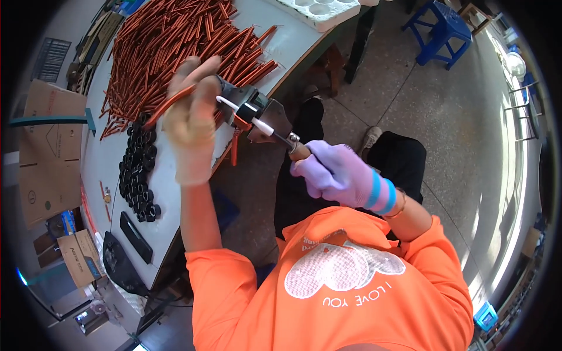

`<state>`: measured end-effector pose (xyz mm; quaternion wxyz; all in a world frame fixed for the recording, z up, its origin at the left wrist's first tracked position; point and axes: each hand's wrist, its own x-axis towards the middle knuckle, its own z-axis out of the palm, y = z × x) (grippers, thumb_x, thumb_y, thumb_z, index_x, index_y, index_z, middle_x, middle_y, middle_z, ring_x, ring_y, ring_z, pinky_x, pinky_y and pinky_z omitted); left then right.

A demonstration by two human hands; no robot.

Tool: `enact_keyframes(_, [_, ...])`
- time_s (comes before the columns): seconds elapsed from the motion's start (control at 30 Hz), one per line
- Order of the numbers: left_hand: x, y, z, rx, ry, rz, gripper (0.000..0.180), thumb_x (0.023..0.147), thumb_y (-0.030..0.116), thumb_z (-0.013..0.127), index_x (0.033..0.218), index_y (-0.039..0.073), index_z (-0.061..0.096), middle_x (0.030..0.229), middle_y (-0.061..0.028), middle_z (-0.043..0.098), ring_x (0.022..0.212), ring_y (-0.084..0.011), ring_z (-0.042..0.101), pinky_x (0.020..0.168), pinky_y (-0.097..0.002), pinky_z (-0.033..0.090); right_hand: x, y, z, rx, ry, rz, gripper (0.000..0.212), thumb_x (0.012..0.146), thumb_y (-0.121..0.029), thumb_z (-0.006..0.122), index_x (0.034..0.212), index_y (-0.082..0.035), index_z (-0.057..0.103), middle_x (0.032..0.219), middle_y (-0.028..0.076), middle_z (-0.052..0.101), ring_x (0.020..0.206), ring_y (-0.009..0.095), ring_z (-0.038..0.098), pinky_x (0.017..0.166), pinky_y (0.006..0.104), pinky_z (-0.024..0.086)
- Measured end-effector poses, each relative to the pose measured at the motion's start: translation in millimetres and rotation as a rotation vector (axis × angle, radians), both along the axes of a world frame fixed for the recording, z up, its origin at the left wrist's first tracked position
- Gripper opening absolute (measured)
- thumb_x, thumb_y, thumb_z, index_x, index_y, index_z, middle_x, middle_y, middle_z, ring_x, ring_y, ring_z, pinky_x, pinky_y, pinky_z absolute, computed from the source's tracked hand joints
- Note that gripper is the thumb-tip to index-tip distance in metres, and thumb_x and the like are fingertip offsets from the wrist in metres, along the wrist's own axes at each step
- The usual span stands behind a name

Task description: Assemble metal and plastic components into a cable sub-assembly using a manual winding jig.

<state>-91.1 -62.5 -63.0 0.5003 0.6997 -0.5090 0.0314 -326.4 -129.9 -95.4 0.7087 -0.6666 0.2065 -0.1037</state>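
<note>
Top [351, 319]: bright orange, bottom middle, sleeves [219, 275] end near the elbows | Print [325, 270]: big round white shapes, white letters [358, 299] | Right hand [333, 175], middle: light purple glove [350, 175], two blue stripes [373, 190] | Bracelet [400, 206]: thin, gold-looking | Left hand [192, 123], left of middle: pale yellow glove [194, 158], blurry | Pants [404, 161]: black | Shoe [371, 138]: light tan

workshop | workbench [168, 169] | heaped orange rods [167, 55] | cardboard boxes [50, 169] | blue stool [448, 22]
</note>
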Motion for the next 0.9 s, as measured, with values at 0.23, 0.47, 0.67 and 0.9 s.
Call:
enact_keyframes(0.23, [-24, 16, 22, 0.059, -0.45, -0.152, 0.054, 0.086, 0.044, 0.07, 0.119, 0.001, 0.067, 0.122, -0.0134, 0.063, 0.124, -0.0297, 0.053, 0.106, -0.0365, 0.039, -118, 31, -25, 0.061, 0.016, 0.049, 0.015, 0.093, -0.007, 0.049, 0.092, 0.001, 0.062, 0.064, 0.002, 0.055, 0.053, 0.013, 0.048, 0.051, 0.024, 0.039])
enact_keyframes(0.47, [-3, 3, 6, 0.007, -0.192, -0.104, 0.044, 0.083, 0.038, 0.072, 0.115, 0.007, 0.07, 0.11, -0.0096, 0.065, 0.112, -0.0284, 0.057, 0.1, -0.0368, 0.044, -4, -1, -10, 0.27, -0.004, 0.096, 0.018, 0.097, -0.016, 0.049, 0.088, -0.003, 0.059, 0.063, 0.005, 0.056, 0.052, 0.017, 0.05, 0.052, 0.0298, 0.042])
enact_keyframes(0.67, [-32, 2, 41, 0.219, -0.415, -0.221, 0.035, 0.087, 0.023, 0.069, 0.116, 0.003, 0.068, 0.115, -0.0081, 0.067, 0.116, -0.0224, 0.056, 0.1, -0.0364, 0.045, -102, 19, -33, 0.022, -0.053, 0.081, 0.018, 0.093, -0.006, 0.044, 0.091, 0.0, 0.061, 0.062, 0.004, 0.057, 0.053, 0.014, 0.054, 0.053, 0.0245, 0.043])
enact_keyframes(0.9, [-7, 19, 28, -0.028, -0.436, -0.105, 0.041, 0.08, 0.019, 0.071, 0.115, -0.002, 0.068, 0.102, -0.0076, 0.067, 0.111, -0.0197, 0.058, 0.098, -0.034, 0.045, -5, 1, -2, 0.435, 0.077, 0.133, 0.027, 0.1, -0.021, 0.049, 0.085, -0.001, 0.058, 0.067, 0.005, 0.06, 0.053, 0.015, 0.051, 0.05, 0.0274, 0.042])
